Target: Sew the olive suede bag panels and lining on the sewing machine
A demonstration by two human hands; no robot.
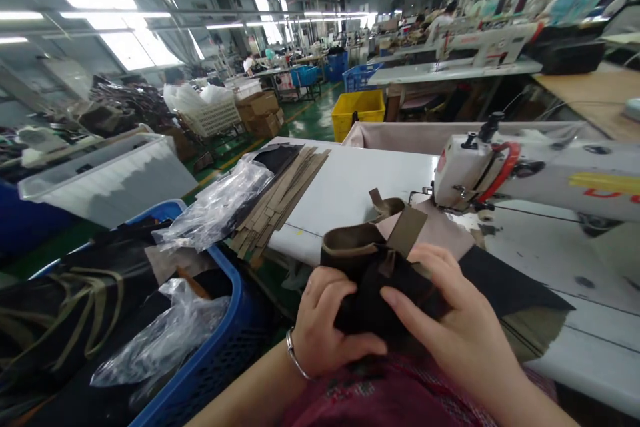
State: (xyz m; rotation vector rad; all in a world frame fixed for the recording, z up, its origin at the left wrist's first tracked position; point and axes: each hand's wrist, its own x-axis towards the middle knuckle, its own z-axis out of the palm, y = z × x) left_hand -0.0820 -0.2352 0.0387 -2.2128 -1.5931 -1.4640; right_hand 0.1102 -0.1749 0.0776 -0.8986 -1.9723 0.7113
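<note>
A dark fabric piece [370, 287] with olive-brown edging is bunched between my two hands at the table's front edge. My left hand [327, 323], with a metal bracelet at the wrist, has its fingers curled on the left side of the cloth. My right hand [450, 307] pinches the right side between thumb and fingers. An olive strip [407, 230] sticks up above the cloth. Behind my right hand, black and olive fabric [515, 293] lies on the white table [370, 177], close to the sewing machine head [465, 170].
Several olive-brown strips [283, 200] and clear plastic [225, 200] lie at the table's left end. A blue basket [240, 307] of dark fabric stands at the left. A yellow crate [357, 113] and a second sewing machine [490, 43] are farther back.
</note>
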